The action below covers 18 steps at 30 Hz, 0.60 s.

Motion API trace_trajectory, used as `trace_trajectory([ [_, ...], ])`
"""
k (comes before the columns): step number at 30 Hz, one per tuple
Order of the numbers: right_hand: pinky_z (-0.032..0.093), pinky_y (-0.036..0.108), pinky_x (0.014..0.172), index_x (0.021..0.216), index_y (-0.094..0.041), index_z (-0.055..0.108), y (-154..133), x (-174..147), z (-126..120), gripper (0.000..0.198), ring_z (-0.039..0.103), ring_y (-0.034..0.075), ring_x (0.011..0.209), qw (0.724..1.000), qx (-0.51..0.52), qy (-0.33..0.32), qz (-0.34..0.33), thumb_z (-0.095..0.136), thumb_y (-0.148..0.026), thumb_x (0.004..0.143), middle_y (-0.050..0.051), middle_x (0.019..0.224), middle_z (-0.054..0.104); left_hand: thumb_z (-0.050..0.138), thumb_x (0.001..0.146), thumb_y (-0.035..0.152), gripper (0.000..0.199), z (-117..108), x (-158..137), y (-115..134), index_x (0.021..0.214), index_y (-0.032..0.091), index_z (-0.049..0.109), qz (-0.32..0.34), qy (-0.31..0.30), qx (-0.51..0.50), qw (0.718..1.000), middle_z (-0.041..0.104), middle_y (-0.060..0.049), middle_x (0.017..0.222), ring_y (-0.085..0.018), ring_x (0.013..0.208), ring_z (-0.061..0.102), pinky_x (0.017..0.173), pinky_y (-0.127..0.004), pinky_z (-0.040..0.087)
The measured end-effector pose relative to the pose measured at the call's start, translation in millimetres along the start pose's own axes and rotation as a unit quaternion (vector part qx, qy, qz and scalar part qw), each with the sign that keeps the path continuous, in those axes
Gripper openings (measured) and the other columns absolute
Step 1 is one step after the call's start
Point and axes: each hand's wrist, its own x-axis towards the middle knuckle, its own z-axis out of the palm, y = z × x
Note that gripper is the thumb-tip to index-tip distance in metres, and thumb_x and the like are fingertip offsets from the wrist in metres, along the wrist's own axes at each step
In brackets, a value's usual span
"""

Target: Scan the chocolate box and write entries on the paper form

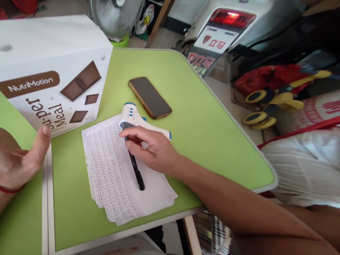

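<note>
My left hand, with a red cord at the wrist, is held up at the left, fingers apart and some cut off by the frame edge. Its thumb overlaps the lower edge of a white NutriMotion box; whether it touches I cannot tell. My right hand pinches the upper end of a black pen. The pen slants over a stack of handwritten sheets. Just beyond these fingers lies a white and blue handheld thermometer, partly hidden by the hand. A phone in a brown case lies farther back.
The green folding table has a metal seam left of the papers. A person in white clothes sits close at the right. Behind stand a fan, a white scooter and a yellow-wheeled toy.
</note>
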Motion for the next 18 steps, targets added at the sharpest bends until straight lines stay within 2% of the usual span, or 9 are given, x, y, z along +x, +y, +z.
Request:
trace_trajectory([
  [1, 0.044, 0.031, 0.066, 0.099, -0.023, 0.062, 0.0, 0.7, -1.4, 0.017, 0.054, 0.014, 0.068, 0.999, 0.039, 0.014, 0.006, 0.049, -0.025, 0.089, 0.001, 0.078, 0.060, 0.077, 0.052, 0.070, 0.083, 0.3, -0.6, 4.2, 0.116, 0.029, 0.042, 0.132, 0.083, 0.032, 0.987, 0.041, -0.004, 0.118, -0.034, 0.124, 0.042, 0.110, -0.059, 0.030],
  [2, 0.045, 0.032, 0.069, 0.101, -0.024, 0.062, 0.2, 1.2, -2.2, 0.018, 0.056, 0.015, 0.072, 0.997, 0.078, 0.022, 0.013, 0.048, -0.026, 0.090, 0.001, 0.081, 0.060, 0.079, 0.054, 0.064, 0.073, 1.0, -1.7, 11.2, 0.110, 0.029, 0.049, 0.210, 0.106, 0.042, 0.971, 0.045, -0.003, 0.109, -0.031, 0.111, 0.052, 0.103, -0.057, 0.038],
  [4, 0.047, 0.033, 0.073, 0.109, -0.025, 0.059, 1.5, 2.3, -1.4, 0.021, 0.057, 0.016, 0.078, 0.988, 0.154, 0.029, 0.008, 0.050, -0.028, 0.090, 0.002, 0.084, 0.060, 0.075, 0.065, 0.052, 0.054, 2.9, -5.7, 30.5, 0.109, 0.028, 0.054, 0.274, 0.032, 0.048, 0.960, 0.050, -0.002, 0.105, -0.026, 0.098, 0.057, 0.090, -0.049, 0.049],
  [5, 0.048, 0.034, 0.074, 0.114, -0.026, 0.057, 2.6, 2.7, 0.3, 0.026, 0.057, 0.017, 0.080, 0.983, 0.183, 0.030, -0.006, 0.054, -0.031, 0.089, 0.002, 0.086, 0.059, 0.071, 0.073, 0.040, 0.040, 4.0, -8.5, 40.8, 0.107, 0.027, 0.053, 0.276, -0.025, 0.037, 0.960, 0.053, -0.002, 0.100, -0.024, 0.093, 0.058, 0.084, -0.045, 0.052],
  [6, 0.049, 0.035, 0.076, 0.118, -0.026, 0.054, 3.9, 3.0, 2.7, 0.033, 0.057, 0.017, 0.080, 0.978, 0.205, 0.032, -0.026, 0.059, -0.033, 0.086, 0.002, 0.087, 0.057, 0.064, 0.082, 0.028, 0.028, 5.2, -11.5, 49.8, 0.108, 0.027, 0.052, 0.282, -0.123, 0.031, 0.951, 0.055, -0.002, 0.098, -0.021, 0.092, 0.059, 0.083, -0.042, 0.054],
  [7, 0.049, 0.035, 0.077, 0.121, -0.027, 0.051, 5.2, 3.0, 5.6, 0.042, 0.056, 0.017, 0.081, 0.974, 0.219, 0.035, -0.047, 0.064, -0.035, 0.083, 0.002, 0.088, 0.056, 0.056, 0.088, 0.021, 0.023, 6.4, -14.6, 56.9, 0.110, 0.024, 0.051, 0.296, -0.177, 0.026, 0.938, 0.057, -0.004, 0.101, -0.023, 0.097, 0.059, 0.085, -0.043, 0.054],
  [10, 0.049, 0.033, 0.075, 0.121, -0.030, 0.048, 7.8, 1.0, 15.1, 0.052, 0.053, 0.016, 0.078, 0.965, 0.245, 0.057, -0.078, 0.075, -0.036, 0.077, -0.001, 0.086, 0.051, 0.052, 0.095, 0.018, 0.024, 10.2, -22.2, 63.5, 0.118, 0.013, 0.052, 0.313, -0.322, 0.001, 0.893, 0.058, -0.014, 0.120, -0.029, 0.116, 0.054, 0.096, -0.049, 0.051],
  [14, 0.044, 0.029, 0.062, 0.103, -0.027, 0.056, 7.2, -3.4, 22.8, 0.025, 0.047, 0.012, 0.064, 0.956, 0.282, 0.072, -0.033, 0.059, -0.048, 0.090, -0.003, 0.072, 0.048, 0.050, 0.099, 0.026, 0.029, 14.3, -27.3, 54.6, 0.123, 0.010, 0.054, 0.300, -0.420, -0.041, 0.855, 0.053, -0.018, 0.135, -0.031, 0.131, 0.045, 0.110, -0.052, 0.041],
  [18, 0.040, 0.028, 0.055, 0.091, -0.021, 0.065, 6.6, -0.4, 23.9, 0.039, 0.047, 0.012, 0.056, 0.960, 0.276, 0.048, 0.028, 0.044, -0.054, 0.095, -0.003, 0.060, 0.050, 0.047, 0.100, 0.030, 0.036, 15.9, -29.6, 50.6, 0.129, 0.010, 0.053, 0.292, -0.466, -0.029, 0.835, 0.051, -0.017, 0.140, -0.032, 0.133, 0.044, 0.112, -0.053, 0.038],
])
